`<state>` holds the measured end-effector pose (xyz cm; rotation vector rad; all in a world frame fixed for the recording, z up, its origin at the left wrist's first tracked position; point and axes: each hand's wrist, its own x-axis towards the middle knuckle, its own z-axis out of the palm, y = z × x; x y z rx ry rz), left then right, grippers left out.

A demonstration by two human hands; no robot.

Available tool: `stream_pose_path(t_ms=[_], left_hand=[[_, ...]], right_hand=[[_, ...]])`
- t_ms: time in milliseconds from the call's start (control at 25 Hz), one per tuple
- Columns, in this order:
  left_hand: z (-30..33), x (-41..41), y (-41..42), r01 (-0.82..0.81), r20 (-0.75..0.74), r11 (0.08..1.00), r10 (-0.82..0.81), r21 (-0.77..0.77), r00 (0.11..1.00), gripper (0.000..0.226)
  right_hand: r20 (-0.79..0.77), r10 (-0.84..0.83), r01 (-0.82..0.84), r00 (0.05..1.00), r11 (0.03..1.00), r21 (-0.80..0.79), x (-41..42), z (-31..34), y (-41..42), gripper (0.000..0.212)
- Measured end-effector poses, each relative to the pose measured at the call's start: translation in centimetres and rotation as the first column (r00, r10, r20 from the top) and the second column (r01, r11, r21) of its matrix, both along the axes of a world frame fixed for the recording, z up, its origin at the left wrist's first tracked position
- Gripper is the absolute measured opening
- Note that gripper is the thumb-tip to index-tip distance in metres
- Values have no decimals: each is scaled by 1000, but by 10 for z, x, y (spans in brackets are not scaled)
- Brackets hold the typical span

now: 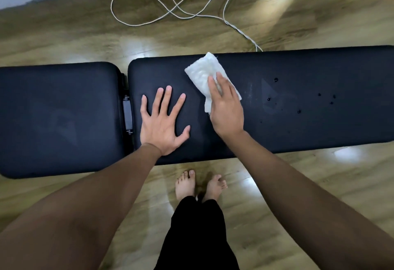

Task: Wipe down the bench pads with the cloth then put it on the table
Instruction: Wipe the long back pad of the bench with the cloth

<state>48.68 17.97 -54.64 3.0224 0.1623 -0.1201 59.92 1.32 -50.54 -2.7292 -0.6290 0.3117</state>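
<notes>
Head view: left hand [161, 124] lies flat, five fingers splayed, on the long pad [298, 103]. Right hand [226, 107] presses one white cloth [202, 73] onto that pad, fingers straight and together. Two pads; short pad [59, 118] sits left.

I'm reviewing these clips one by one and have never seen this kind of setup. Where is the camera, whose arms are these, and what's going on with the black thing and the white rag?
There is no machine here. The single picture comes from a wide-angle camera worn on a person's head, looking down at their own bare arms and feet. The black thing is a padded bench in two parts: a short pad and a long pad. The left hand lies flat, fingers spread, on the long pad. The right hand presses a white cloth onto the same pad with straight fingers. Right of the cloth, a few droplets sit on the pad. A pale cord loops on the wooden floor behind. No table is in view.
</notes>
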Motion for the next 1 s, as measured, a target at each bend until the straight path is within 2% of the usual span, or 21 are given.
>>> stream_pose_path(t_ms=[160,320,400,480,600,720,800,1000], left_hand=[[0,0,0,6,4,1000,-5,-6,1000,87],[-2,-1,1,23,-6,1000,-23,12,1000,91],[-2,-1,0,8,9,1000,-8,25,1000,88],[-3,0,0,-5,23,1000,5,20,1000,85],[-6,0,0,-5,44,1000,4,15,999,85],[-6,-1,0,-7,52,1000,5,23,999,84],[-4,0,-1,-1,41,1000,0,22,999,84],[-2,-3,-2,-9,18,999,9,36,1000,85]], right_hand=[[-4,-36,36,999,999,11,-62,7,-16,56],[2,132,-132,991,991,-8,-132,11,-55,53],[59,166,-166,984,986,-2,-106,4,-58,57],[96,112,-110,989,994,-28,-50,-3,-48,59],[52,4,2,999,994,-113,50,-4,-32,64],[27,-44,47,999,990,-130,88,-3,-30,62],[15,-71,72,997,990,-118,59,0,-38,62],[-10,-74,74,997,996,-46,-101,9,-93,47]])
